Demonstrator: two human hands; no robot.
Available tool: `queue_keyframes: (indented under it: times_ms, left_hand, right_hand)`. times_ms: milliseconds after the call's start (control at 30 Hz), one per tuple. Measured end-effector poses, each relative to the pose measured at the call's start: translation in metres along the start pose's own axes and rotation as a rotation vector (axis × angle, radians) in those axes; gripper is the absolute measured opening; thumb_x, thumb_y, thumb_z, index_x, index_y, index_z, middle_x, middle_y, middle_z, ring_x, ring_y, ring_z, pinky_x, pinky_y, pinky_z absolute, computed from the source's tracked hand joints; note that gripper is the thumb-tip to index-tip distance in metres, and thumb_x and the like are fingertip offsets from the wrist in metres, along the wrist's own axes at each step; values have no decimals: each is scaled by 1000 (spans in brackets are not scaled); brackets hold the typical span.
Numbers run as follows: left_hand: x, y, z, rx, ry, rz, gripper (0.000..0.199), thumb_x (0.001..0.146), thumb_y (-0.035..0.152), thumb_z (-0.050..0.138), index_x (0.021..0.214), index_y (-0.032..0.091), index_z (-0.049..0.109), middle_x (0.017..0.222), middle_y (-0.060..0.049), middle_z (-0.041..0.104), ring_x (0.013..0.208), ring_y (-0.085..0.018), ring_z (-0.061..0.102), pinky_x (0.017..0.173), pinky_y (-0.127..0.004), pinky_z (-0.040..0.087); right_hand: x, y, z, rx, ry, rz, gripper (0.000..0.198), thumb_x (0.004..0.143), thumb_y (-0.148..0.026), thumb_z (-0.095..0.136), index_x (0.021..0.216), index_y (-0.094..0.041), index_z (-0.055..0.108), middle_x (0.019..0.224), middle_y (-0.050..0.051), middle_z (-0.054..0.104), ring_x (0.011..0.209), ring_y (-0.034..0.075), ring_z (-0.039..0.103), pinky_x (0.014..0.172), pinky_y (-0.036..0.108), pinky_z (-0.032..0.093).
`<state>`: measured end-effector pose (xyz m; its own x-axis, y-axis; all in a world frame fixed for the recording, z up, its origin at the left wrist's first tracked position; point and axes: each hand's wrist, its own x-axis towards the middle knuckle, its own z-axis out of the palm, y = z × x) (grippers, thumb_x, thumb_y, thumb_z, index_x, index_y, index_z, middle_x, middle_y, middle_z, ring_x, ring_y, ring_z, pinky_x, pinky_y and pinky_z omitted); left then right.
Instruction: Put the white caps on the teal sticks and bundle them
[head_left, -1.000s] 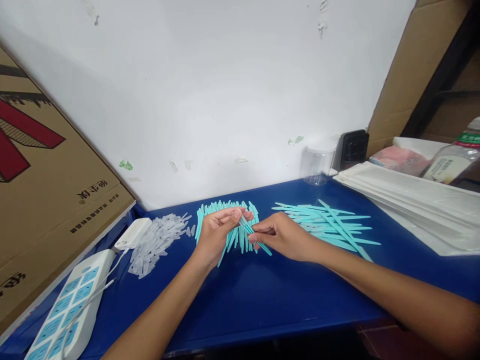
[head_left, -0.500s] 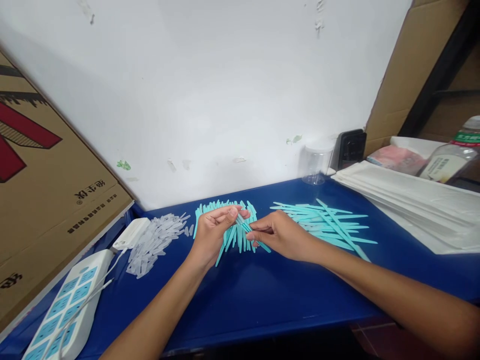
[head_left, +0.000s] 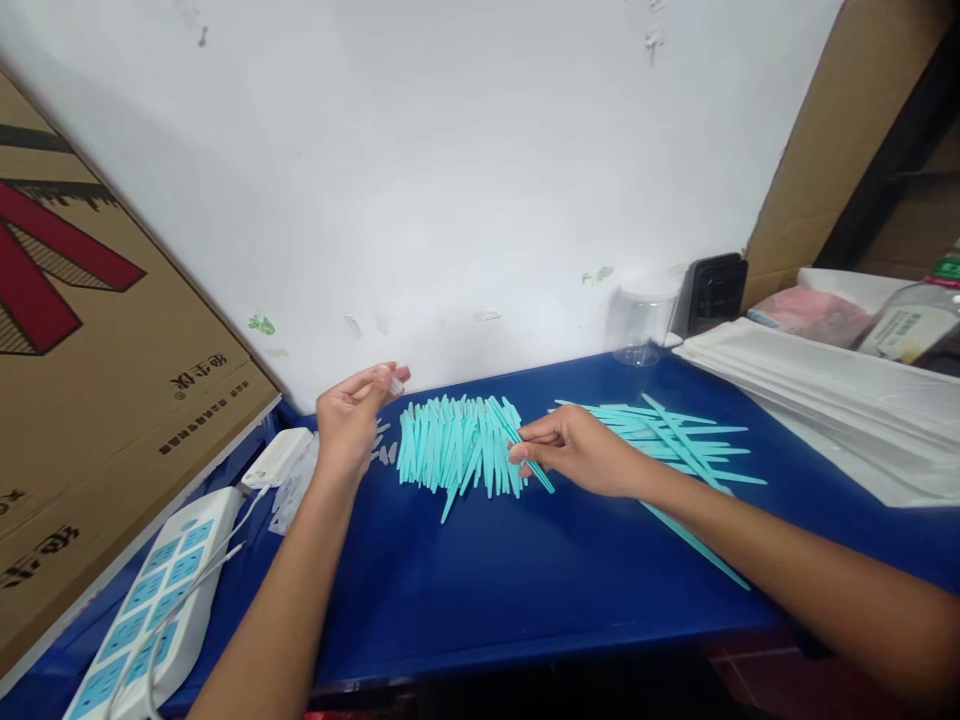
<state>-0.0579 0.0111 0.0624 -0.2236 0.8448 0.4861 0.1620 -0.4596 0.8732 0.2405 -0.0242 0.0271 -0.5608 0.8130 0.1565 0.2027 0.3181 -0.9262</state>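
My left hand is raised left of the middle pile, thumb and fingers pinched on a small clear plastic piece, like a cap. Between the fingers of my right hand are a few slim turquoise plastic sticks, slanting at the right end of a row of similar turquoise sticks. More clear pieces lie heaped on the left, partly hidden behind my left forearm. Beyond my right wrist spreads a looser pile of turquoise sticks, and one stick lies below that forearm.
The blue table meets a white wall. A power strip with white cables and a white box sit left, beside a large carton. A clear jar, white sheets and a bottle stand right.
My hands have separated: the left moved up and left with a clear piece in its fingertips, while the right keeps its turquoise sticks. One stick now lies below my right forearm. The view shifted slightly.
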Motion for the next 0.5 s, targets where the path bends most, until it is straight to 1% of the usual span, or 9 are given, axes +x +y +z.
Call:
queue_keyframes:
  times_ms: [67, 133, 167, 233, 300, 367, 433, 500]
  left_hand:
    - [2, -7, -5, 316, -84, 45, 40, 84, 49, 74, 103, 13, 78, 104, -15, 79, 104, -32, 73, 95, -42, 54]
    - [3, -12, -10, 674, -150, 121, 35, 89, 47, 67, 102, 17, 80, 106, -13, 79, 104, -33, 72, 96, -42, 51]
    - [4, -14, -12, 830, -173, 151, 34, 92, 46, 63, 103, 19, 80, 108, -12, 78, 105, -34, 71, 96, -42, 50]
    - [7, -14, -19, 1070, -210, 170, 36, 96, 44, 55, 108, 21, 79, 110, -12, 78, 104, -35, 71, 94, -42, 48]
    - [11, -13, -27, 1245, -234, 147, 38, 97, 43, 51, 112, 21, 79, 108, -13, 78, 102, -36, 70, 90, -42, 48]
    - [15, -13, -37, 1387, -255, 107, 38, 97, 42, 50, 112, 21, 79, 105, -15, 78, 101, -37, 69, 87, -41, 48]
    - [20, -14, -50, 1485, -288, 21, 36, 95, 41, 52, 109, 21, 79, 104, -18, 77, 101, -38, 69, 84, -41, 48]
    - [24, -17, -62, 1532, -315, -91, 34, 92, 40, 57, 106, 20, 80, 103, -21, 76, 99, -40, 69, 80, -42, 49]
  right_hand:
    - [3, 3, -4, 96, -7, 53, 47, 82, -62, 72, 72, -16, 72, 73, 6, 70, 80, 25, 73, 65, 31, 52]
    - [6, 5, -8, 164, -4, 114, 50, 79, -63, 74, 84, -14, 77, 88, 10, 76, 86, 26, 75, 70, 33, 57]
    - [7, 5, -10, 187, 5, 143, 51, 77, -63, 76, 88, -13, 78, 93, 12, 77, 88, 26, 75, 72, 34, 58]
    - [8, 6, -13, 208, 34, 182, 51, 76, -62, 78, 89, -13, 79, 95, 13, 78, 90, 26, 75, 77, 35, 59]
    - [9, 6, -14, 209, 58, 204, 50, 76, -61, 78, 89, -13, 79, 94, 13, 78, 91, 26, 75, 79, 35, 59]
    - [9, 8, -15, 207, 62, 197, 49, 77, -60, 78, 89, -13, 80, 94, 13, 78, 92, 25, 75, 79, 35, 59]
    - [10, 11, -16, 205, 59, 180, 49, 76, -60, 79, 90, -13, 80, 95, 13, 78, 92, 26, 75, 79, 35, 59]
    - [11, 15, -17, 202, 55, 167, 49, 77, -60, 79, 91, -13, 80, 95, 13, 78, 91, 26, 75, 78, 35, 59]
